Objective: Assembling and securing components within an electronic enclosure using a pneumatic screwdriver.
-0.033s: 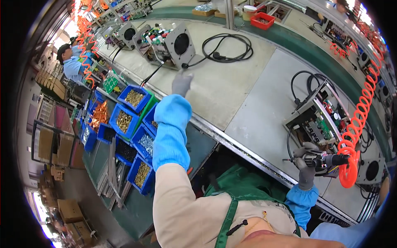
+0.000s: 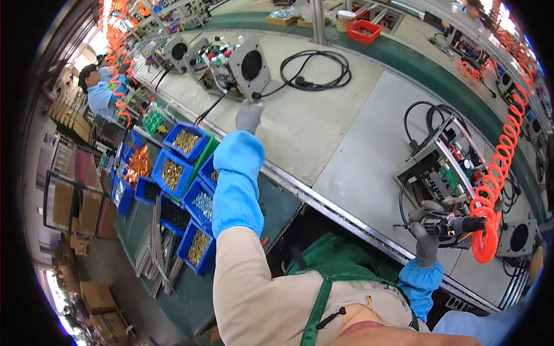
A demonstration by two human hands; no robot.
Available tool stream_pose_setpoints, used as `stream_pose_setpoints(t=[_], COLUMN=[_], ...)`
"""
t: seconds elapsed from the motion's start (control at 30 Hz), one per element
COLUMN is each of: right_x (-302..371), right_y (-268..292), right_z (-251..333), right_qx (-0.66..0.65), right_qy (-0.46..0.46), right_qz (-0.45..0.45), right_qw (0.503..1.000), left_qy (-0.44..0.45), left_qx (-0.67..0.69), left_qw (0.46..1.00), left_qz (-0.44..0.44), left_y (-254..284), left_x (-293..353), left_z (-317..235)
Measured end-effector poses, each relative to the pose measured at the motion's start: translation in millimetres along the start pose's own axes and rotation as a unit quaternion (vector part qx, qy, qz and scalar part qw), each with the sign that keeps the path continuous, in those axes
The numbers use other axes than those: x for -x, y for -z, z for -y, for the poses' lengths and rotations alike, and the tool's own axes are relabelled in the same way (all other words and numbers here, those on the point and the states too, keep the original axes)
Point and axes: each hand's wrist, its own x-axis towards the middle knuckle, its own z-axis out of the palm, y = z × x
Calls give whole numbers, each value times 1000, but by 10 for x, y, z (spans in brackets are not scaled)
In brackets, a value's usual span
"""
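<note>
My left hand (image 2: 249, 117), in a grey glove and blue sleeve cover, reaches to the lower corner of a unit's square fan panel (image 2: 251, 66). A black power cord (image 2: 316, 70) runs from that corner and lies coiled on the bench. Its fingers are blurred and partly hidden; whether they grip the panel or cord I cannot tell. My right hand (image 2: 427, 245), gloved in grey, is closed round a dark power screwdriver (image 2: 453, 224). The tool lies sideways, its tip pointing left. Just beyond it stands an open-sided unit (image 2: 441, 167) with circuit boards inside.
Blue bins (image 2: 172, 170) of small metal parts stand at the left, beside loose metal strips (image 2: 157, 248). An orange coiled hose (image 2: 490, 190) hangs at the right by the screwdriver. A red tray (image 2: 364, 32) sits at the back. A co-worker (image 2: 99, 92) is far left.
My left hand has shifted slightly left and down, and the finger that stuck out to the right no longer shows apart. My right hand keeps the screwdriver in about the same place.
</note>
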Motion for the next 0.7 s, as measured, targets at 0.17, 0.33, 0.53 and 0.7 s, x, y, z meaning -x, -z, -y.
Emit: stream_pose_setpoints(t=[0.17,0.33,0.53,0.7], right_x=[14,107,144,6], right_y=[-75,-39,162,4], right_z=[-9,27,-104,270], right_qx=[42,-1,68,-53], right_qy=[-29,-27,-47,-105], right_qz=[-73,-115,-118,-99], right_qw=[996,993,990,988], left_qy=[-49,-47,-61,-29], left_qx=[145,167,140,190], left_qw=[981,981,988,981], left_qz=[-123,-88,-6,3], left_y=[43,4,-36,591], left_x=[-870,-1414,-1735,-1977], left_z=[278,318,528,747])
